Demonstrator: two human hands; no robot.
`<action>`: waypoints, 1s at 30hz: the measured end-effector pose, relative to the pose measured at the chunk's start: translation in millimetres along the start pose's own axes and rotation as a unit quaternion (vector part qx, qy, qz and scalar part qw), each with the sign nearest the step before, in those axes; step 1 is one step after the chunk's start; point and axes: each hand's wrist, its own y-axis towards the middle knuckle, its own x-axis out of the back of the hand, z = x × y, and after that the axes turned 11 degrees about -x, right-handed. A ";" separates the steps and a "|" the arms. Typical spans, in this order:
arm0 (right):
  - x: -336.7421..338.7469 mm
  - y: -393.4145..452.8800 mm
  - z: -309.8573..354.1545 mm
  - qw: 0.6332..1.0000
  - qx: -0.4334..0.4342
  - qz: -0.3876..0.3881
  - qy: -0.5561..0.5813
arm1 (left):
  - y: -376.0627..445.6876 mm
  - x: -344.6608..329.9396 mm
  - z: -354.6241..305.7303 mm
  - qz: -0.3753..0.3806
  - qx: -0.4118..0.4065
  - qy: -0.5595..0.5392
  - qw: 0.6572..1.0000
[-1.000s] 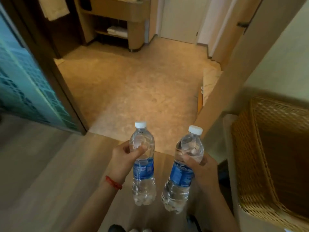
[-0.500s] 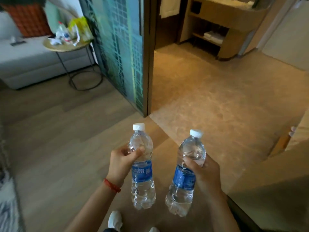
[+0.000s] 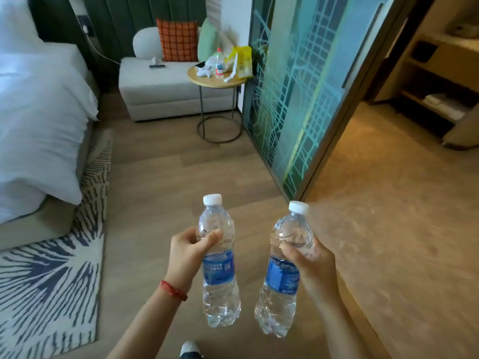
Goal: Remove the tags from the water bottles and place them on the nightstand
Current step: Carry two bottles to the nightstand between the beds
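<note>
**Two capped bottles held upright over the bedroom floor**

Left hand (image 3: 188, 251): fingers curled round the left bottle (image 3: 219, 265) at its upper body, just above the blue label (image 3: 219, 270). Thumb lies across the front of the bottle; the other fingers wrap behind and are mostly hidden. White cap (image 3: 212, 199) is on, well above the thumb. Bottle stands upright, its clear base hanging below the hand. A red cord bracelet (image 3: 173, 290) sits on the wrist.

Right hand (image 3: 315, 265): fingers closed round the right bottle (image 3: 283, 270) at the same height, fingertips (image 3: 287, 251) pressing the clear shoulder just above its blue label (image 3: 282, 277). Bottle tilts slightly, cap (image 3: 298, 206) leaning toward the right. Palm lies on the far right side of the bottle.

The two bottles are apart, not touching, side by side between the hands. No separate tag can be made out on either neck; only the wrapped labels show.

Surroundings: wood floor (image 3: 160, 193) beneath both hands. Ahead of the fingers, well apart, a round side table (image 3: 207, 82) carrying a small bottle, a yellow bag and white items. Beyond it a pale sofa (image 3: 155, 84) with an orange checked cushion (image 3: 177, 40). Left of the left hand, a bed with white bedding (image 3: 39, 112) and a patterned rug (image 3: 51, 268). Right of the right hand, a patterned glass partition (image 3: 298, 99).
</note>
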 end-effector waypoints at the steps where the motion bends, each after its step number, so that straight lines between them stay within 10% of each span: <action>1: -19.5 8.6 2.7 1.000 0.002 0.012 -0.005 | 10.8 15.5 -0.2 -0.011 -0.001 0.001 1.000; 30: -460.3 242.5 86.0 0.908 -0.020 0.411 -0.078 | 234.4 307.1 12.9 -0.399 0.015 0.033 0.916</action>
